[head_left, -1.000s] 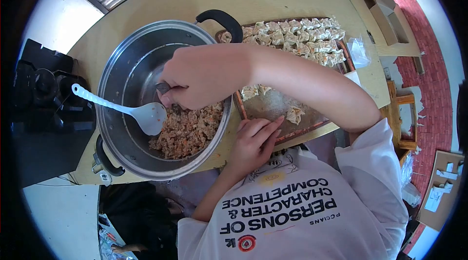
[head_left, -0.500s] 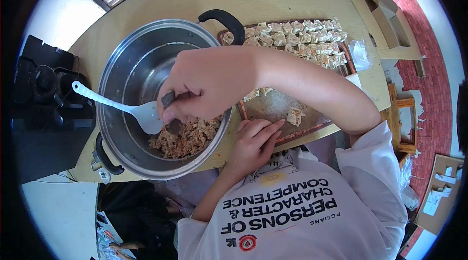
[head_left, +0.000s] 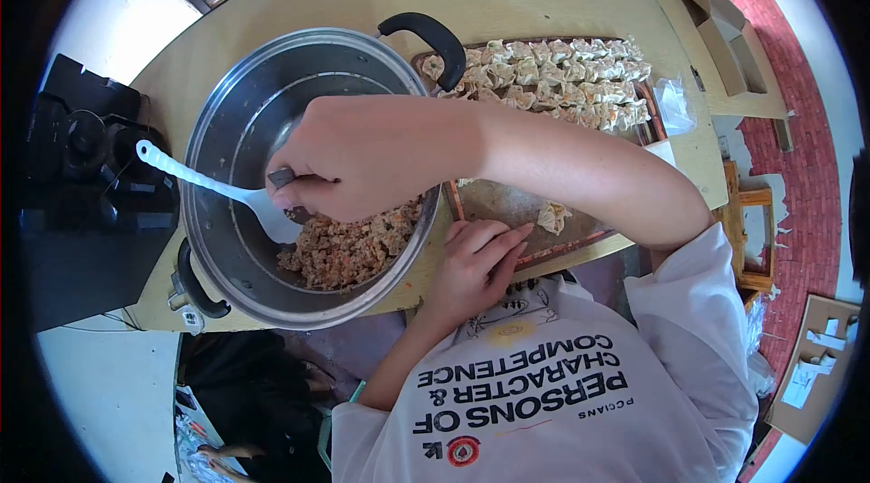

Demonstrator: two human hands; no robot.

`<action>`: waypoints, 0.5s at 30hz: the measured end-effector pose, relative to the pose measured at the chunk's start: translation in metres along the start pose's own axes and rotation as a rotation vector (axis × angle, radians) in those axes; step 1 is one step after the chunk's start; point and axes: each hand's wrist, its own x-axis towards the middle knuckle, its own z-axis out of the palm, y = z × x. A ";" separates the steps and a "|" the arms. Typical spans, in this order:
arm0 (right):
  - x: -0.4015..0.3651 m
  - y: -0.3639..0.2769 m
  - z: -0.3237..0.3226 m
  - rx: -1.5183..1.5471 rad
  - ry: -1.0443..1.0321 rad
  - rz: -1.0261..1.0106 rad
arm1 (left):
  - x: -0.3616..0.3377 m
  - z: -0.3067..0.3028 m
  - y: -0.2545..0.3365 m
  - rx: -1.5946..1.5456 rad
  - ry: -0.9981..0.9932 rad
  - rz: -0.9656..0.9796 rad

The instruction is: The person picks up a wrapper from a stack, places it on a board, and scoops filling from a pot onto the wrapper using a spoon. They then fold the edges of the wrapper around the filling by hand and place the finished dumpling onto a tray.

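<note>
My right hand [head_left: 349,157] is over the large metal pot [head_left: 210,238], its fingers closed around a small dark utensil [head_left: 283,178]. Below it in the pot lies crumbly minced filling [head_left: 349,247] with orange bits. A white ladle [head_left: 195,177] leans on the pot's left rim, its bowl beside the filling and partly behind my hand. My left hand [head_left: 476,270] is at the near edge of the tray [head_left: 517,202], fingers curled together; what they hold is hidden. One wrapped dumpling [head_left: 553,217] sits just right of it. Behind my right forearm are rows of dumplings [head_left: 562,75].
A black stove [head_left: 86,175] stands left of the pot. The pot's black handles [head_left: 433,37] stick out. A plastic bag [head_left: 672,107] lies right of the tray, with an open cardboard box [head_left: 725,39] beyond. At the lower left, another person's hand [head_left: 231,454] shows.
My right hand has moved left across the pot with the dark utensil, showing more of the filling. My left hand stays at the tray edge. The view has shifted slightly.
</note>
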 end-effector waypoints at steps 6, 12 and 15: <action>0.011 -0.003 0.012 0.020 0.013 -0.013 | 0.000 0.000 0.000 -0.006 0.004 0.010; 0.012 -0.003 0.019 -0.025 -0.040 -0.009 | 0.001 -0.002 0.003 -0.030 -0.011 -0.004; 0.006 -0.005 0.016 -0.003 -0.055 0.022 | 0.001 -0.001 0.001 -0.028 0.007 0.012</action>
